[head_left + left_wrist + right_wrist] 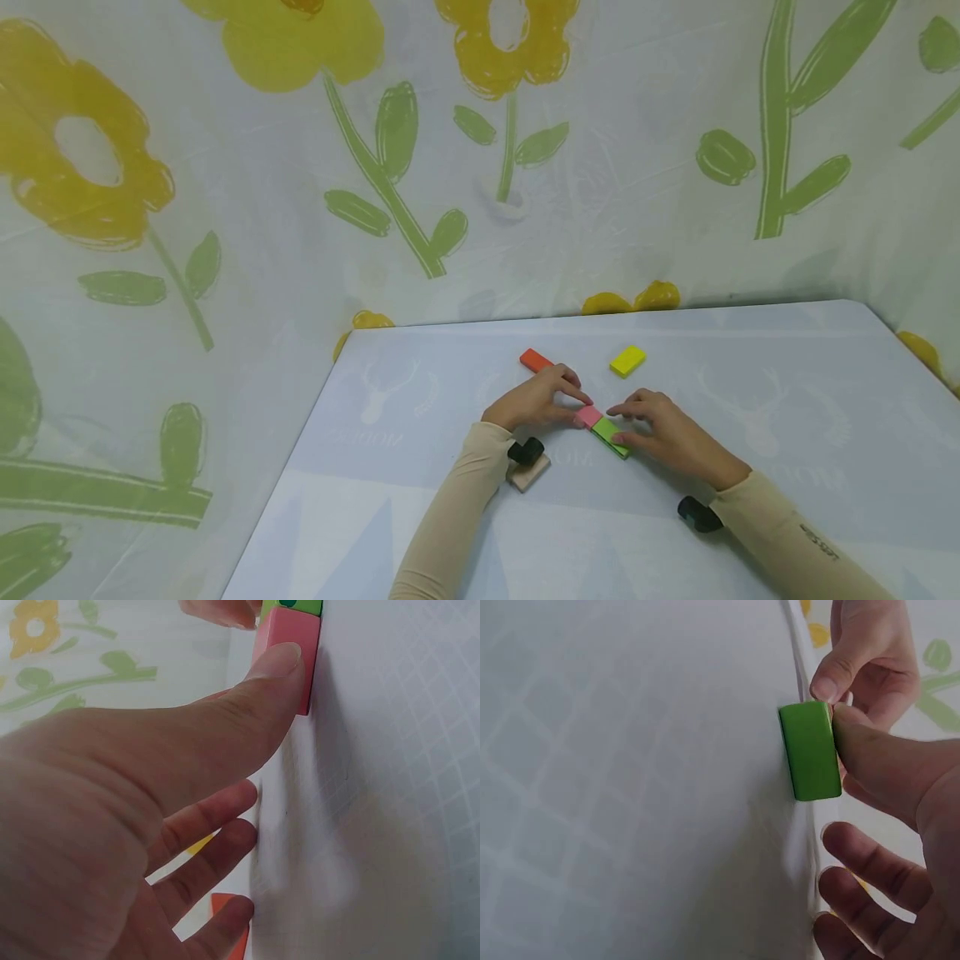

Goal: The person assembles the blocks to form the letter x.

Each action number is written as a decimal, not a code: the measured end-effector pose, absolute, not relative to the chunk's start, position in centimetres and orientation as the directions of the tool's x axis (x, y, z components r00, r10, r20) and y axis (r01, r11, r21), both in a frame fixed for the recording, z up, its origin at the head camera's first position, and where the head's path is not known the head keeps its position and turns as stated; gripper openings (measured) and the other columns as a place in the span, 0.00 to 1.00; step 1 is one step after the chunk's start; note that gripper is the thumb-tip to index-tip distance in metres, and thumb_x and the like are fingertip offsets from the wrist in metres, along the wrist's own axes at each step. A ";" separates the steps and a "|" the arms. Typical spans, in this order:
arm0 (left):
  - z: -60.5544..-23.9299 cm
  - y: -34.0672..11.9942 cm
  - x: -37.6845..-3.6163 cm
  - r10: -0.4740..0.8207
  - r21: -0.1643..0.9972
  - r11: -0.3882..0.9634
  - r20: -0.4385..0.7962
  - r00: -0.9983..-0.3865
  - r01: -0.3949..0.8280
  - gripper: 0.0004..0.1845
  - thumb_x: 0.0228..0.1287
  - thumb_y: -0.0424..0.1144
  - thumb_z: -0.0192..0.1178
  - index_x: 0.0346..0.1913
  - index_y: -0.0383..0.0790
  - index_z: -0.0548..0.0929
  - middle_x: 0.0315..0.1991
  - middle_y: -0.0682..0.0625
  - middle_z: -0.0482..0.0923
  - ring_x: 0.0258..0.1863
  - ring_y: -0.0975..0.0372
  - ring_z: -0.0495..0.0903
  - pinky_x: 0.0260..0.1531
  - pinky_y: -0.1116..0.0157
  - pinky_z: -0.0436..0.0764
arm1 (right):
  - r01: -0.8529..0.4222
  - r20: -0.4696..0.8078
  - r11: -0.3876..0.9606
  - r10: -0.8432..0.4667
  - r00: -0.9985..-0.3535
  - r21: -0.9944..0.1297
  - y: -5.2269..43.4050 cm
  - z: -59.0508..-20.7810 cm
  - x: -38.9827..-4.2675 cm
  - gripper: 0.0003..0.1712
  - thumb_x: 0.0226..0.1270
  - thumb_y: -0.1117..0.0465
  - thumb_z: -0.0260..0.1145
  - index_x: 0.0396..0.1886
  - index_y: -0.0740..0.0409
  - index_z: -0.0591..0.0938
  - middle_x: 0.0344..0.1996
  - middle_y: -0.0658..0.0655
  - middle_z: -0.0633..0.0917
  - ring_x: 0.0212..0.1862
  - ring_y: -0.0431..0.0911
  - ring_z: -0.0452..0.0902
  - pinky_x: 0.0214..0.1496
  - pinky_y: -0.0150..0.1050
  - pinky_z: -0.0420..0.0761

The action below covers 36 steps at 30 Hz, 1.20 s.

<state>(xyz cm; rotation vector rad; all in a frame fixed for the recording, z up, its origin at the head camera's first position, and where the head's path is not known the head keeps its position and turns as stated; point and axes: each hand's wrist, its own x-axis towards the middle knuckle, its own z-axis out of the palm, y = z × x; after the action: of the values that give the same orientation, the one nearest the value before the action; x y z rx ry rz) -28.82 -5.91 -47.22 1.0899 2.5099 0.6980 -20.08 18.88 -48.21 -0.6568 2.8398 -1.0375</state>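
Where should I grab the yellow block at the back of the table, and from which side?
Pinch the yellow block across its two long edges, coming straight down from above. It lies flat on the table and apart from the orange block, so both long sides look free. Its low profile probably leaves little to hold from the side, so a thumb-and-finger grip across the narrow width seems the surest.
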 end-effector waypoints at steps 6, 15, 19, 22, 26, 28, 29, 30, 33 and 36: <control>-47.2 -5.9 -28.9 0.747 0.556 0.587 -0.092 -0.658 0.588 0.17 0.68 0.43 0.70 0.58 0.50 0.89 0.61 0.50 0.77 0.62 0.62 0.72 0.62 0.68 0.75 | -0.364 0.072 0.684 -0.416 -0.906 -0.632 19.1 -48.6 -20.5 0.23 0.63 0.53 0.77 0.58 0.50 0.88 0.44 0.49 0.81 0.50 0.47 0.71 0.50 0.42 0.74; -47.1 -5.9 -28.9 0.753 0.547 0.587 -0.096 -0.651 0.597 0.17 0.68 0.43 0.70 0.58 0.50 0.89 0.61 0.50 0.77 0.61 0.62 0.72 0.61 0.69 0.75 | -0.432 0.125 0.627 -0.472 -0.873 -0.648 19.7 -48.9 -20.8 0.21 0.66 0.58 0.74 0.59 0.52 0.87 0.46 0.51 0.81 0.51 0.48 0.70 0.50 0.40 0.73; -47.1 -5.9 -28.9 0.751 0.549 0.587 -0.096 -0.653 0.595 0.17 0.67 0.44 0.71 0.58 0.50 0.89 0.61 0.50 0.77 0.61 0.62 0.71 0.61 0.69 0.75 | -0.480 0.175 0.592 -0.498 -0.849 -0.647 19.7 -49.1 -20.9 0.21 0.66 0.60 0.74 0.58 0.53 0.88 0.45 0.50 0.81 0.50 0.46 0.70 0.48 0.38 0.72; -47.0 -5.9 -28.9 0.749 0.553 0.589 -0.099 -0.655 0.590 0.18 0.67 0.45 0.71 0.58 0.51 0.89 0.61 0.51 0.77 0.61 0.63 0.71 0.60 0.69 0.75 | -0.496 0.188 0.582 -0.509 -0.840 -0.644 19.6 -49.0 -20.9 0.20 0.66 0.60 0.74 0.58 0.53 0.88 0.44 0.50 0.81 0.49 0.44 0.69 0.48 0.38 0.71; -47.0 -5.9 -28.9 0.747 0.551 0.592 -0.102 -0.657 0.588 0.18 0.67 0.45 0.71 0.58 0.51 0.89 0.61 0.51 0.77 0.60 0.63 0.71 0.60 0.69 0.75 | -0.497 0.183 0.587 -0.511 -0.839 -0.639 19.6 -48.8 -20.9 0.20 0.66 0.59 0.74 0.58 0.54 0.88 0.44 0.50 0.80 0.48 0.45 0.68 0.48 0.38 0.70; -47.1 -5.9 -28.9 0.747 0.551 0.593 -0.102 -0.657 0.587 0.18 0.67 0.45 0.71 0.58 0.51 0.89 0.60 0.51 0.77 0.60 0.63 0.71 0.60 0.69 0.75 | -0.495 0.180 0.592 -0.510 -0.841 -0.637 19.5 -48.7 -20.8 0.21 0.66 0.59 0.75 0.58 0.54 0.88 0.44 0.51 0.80 0.49 0.45 0.68 0.48 0.38 0.70; -47.1 -5.9 -28.9 0.747 0.550 0.593 -0.102 -0.657 0.588 0.18 0.67 0.45 0.71 0.58 0.51 0.89 0.60 0.51 0.77 0.60 0.63 0.71 0.60 0.69 0.75 | -0.496 0.182 0.591 -0.510 -0.840 -0.636 19.5 -48.7 -20.8 0.21 0.65 0.59 0.75 0.58 0.55 0.88 0.44 0.51 0.80 0.49 0.45 0.68 0.48 0.38 0.70; -47.1 -5.9 -29.0 0.747 0.550 0.593 -0.103 -0.657 0.588 0.18 0.67 0.45 0.71 0.58 0.51 0.89 0.60 0.51 0.77 0.60 0.63 0.71 0.60 0.69 0.75 | -0.497 0.182 0.591 -0.512 -0.840 -0.635 19.5 -48.7 -20.8 0.21 0.65 0.59 0.75 0.58 0.55 0.88 0.44 0.51 0.80 0.49 0.46 0.68 0.47 0.38 0.70; -47.1 -5.9 -29.0 0.747 0.549 0.593 -0.105 -0.656 0.588 0.18 0.67 0.45 0.71 0.58 0.51 0.89 0.60 0.51 0.77 0.60 0.63 0.71 0.61 0.69 0.74 | -0.487 0.171 0.599 -0.506 -0.845 -0.635 19.3 -48.6 -20.8 0.22 0.65 0.58 0.75 0.58 0.55 0.88 0.44 0.51 0.80 0.49 0.46 0.68 0.47 0.38 0.70; -47.2 -5.9 -29.1 0.749 0.550 0.592 -0.103 -0.655 0.590 0.18 0.67 0.45 0.71 0.58 0.51 0.89 0.60 0.51 0.77 0.60 0.63 0.71 0.61 0.68 0.74 | -0.473 0.154 0.609 -0.501 -0.852 -0.637 19.3 -48.6 -20.9 0.22 0.65 0.58 0.75 0.59 0.55 0.88 0.45 0.51 0.80 0.49 0.46 0.68 0.47 0.38 0.70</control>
<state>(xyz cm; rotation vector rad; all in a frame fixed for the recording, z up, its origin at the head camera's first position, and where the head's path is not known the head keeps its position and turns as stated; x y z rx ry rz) -29.05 -5.93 -47.15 1.0876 2.4997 0.6904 -20.88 19.27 -48.59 -0.8426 2.7819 -1.0830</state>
